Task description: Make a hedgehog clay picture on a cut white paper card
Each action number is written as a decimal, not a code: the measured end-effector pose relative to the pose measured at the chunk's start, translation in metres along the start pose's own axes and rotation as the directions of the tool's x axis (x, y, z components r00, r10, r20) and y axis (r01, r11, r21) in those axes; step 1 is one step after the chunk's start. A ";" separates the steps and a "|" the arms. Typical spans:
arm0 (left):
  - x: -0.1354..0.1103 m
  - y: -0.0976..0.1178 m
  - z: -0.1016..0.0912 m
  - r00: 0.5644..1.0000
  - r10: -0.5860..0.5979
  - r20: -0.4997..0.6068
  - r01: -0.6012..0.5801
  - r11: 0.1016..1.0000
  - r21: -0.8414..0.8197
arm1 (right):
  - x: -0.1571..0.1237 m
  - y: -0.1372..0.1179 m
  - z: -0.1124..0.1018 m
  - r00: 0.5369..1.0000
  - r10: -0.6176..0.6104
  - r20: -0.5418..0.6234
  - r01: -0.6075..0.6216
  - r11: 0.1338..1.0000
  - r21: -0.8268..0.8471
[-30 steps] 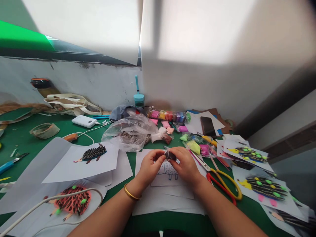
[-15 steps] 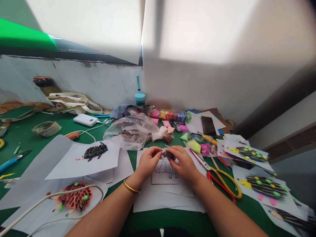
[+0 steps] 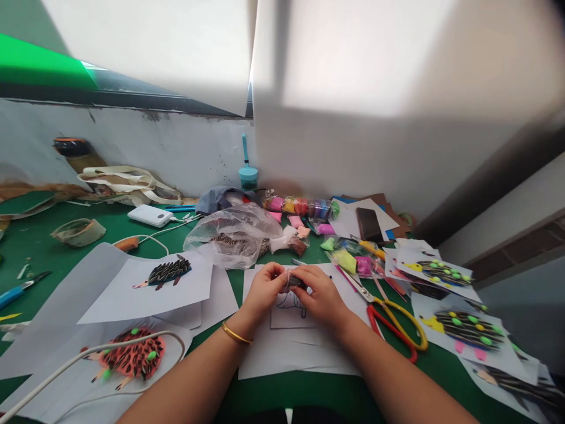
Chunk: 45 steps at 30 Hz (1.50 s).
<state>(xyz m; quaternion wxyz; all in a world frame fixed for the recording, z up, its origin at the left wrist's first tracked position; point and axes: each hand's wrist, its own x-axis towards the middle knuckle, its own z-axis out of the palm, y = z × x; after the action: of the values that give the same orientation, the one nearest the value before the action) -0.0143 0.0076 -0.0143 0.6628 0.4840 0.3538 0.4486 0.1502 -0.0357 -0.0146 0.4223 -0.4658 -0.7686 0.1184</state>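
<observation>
Between my two hands is a small clear packet of dark modelling clay (image 3: 296, 281), held above a sheet with an animal line drawing (image 3: 286, 318). My left hand (image 3: 267, 288), with a gold bangle (image 3: 236, 334) on its wrist, pinches the packet's left end. My right hand (image 3: 321, 294) has its fingers wrapped over the dark lump from the right. Both hands hide part of the packet and much of the drawing. Under the drawing lie larger white sheets (image 3: 265, 359). Scissors with red and yellow handles (image 3: 392, 318) rest just right of my right forearm.
Finished hedgehog pictures lie at left (image 3: 168, 274) and right (image 3: 470, 330). A clear bag of striped seeds (image 3: 233, 235) and coloured clay packets (image 3: 344, 259) sit behind my hands. A white cable (image 3: 88, 353) loops over the left sheets; a blue-handled knife (image 3: 17, 294) lies far left.
The packet has come slightly lower and left, and my right hand has shifted left with it, covering more of the drawing. The whole view has turned slightly.
</observation>
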 end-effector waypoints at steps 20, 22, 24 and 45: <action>0.003 0.000 -0.005 0.984 0.116 -0.136 -0.091 0.980 0.175 | 0.077 0.063 -0.055 0.907 0.383 0.175 -0.160 0.697 -0.699; 0.004 -0.001 -0.006 0.982 0.125 -0.143 -0.098 0.978 0.185 | 0.097 0.075 -0.051 0.900 0.372 0.226 -0.123 0.715 -0.688; 0.006 -0.003 -0.008 0.979 0.136 -0.151 -0.104 0.974 0.203 | 0.113 0.084 -0.044 0.889 0.355 0.290 -0.075 0.737 -0.672; 0.002 0.001 -0.006 0.980 0.169 -0.106 -0.157 0.981 0.118 | 0.049 0.008 -0.032 0.992 0.120 0.042 -0.101 0.944 -0.314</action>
<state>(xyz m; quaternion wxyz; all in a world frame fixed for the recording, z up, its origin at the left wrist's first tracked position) -0.0187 0.0114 -0.0154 0.5749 0.5201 0.3745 0.5086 0.1694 0.0018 0.0263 0.3127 -0.5651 -0.7627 0.0332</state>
